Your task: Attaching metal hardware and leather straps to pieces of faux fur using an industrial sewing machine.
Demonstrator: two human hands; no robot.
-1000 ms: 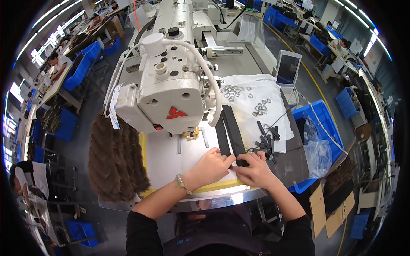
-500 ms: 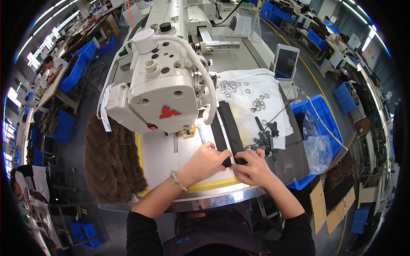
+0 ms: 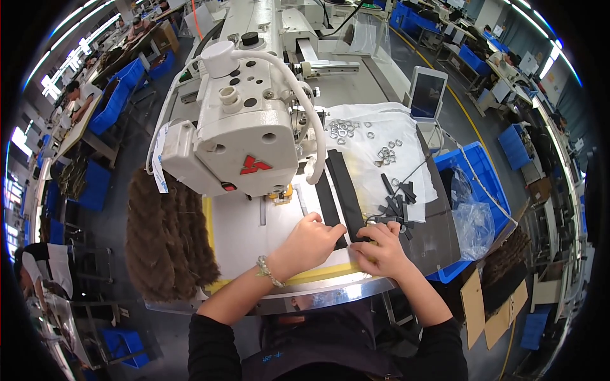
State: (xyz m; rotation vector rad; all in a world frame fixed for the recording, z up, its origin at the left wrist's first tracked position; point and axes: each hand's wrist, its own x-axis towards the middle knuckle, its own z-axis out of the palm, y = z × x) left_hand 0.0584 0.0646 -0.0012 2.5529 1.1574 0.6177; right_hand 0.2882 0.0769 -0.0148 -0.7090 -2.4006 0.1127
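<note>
Two long black fabric strips [image 3: 345, 190] lie side by side on the white work plate [image 3: 241, 241], running away from me. My left hand [image 3: 310, 244] is closed at the near end of the left strip, its bent fingers on the fabric. Just to its right, my right hand [image 3: 381, 252] has curled fingers and thumb at the near end of the right strip. The fingers partly hide both ends. Ahead and to the left stands the white head of a sewing machine [image 3: 244, 136], with a yellow part [image 3: 279, 194] below it.
Brown fur [image 3: 165, 241] hangs over the left edge. Metal rings [image 3: 342, 129] and short black strips [image 3: 394, 200] lie on a white sheet [image 3: 375, 165] at right. Beyond are a small screen [image 3: 427, 94] and a blue crate [image 3: 473, 171] with clear plastic. Other people work at far tables.
My right hand has shifted slightly right and its fingers have curled more. The left hand's fingertips have moved a little right along the strip's near end.
</note>
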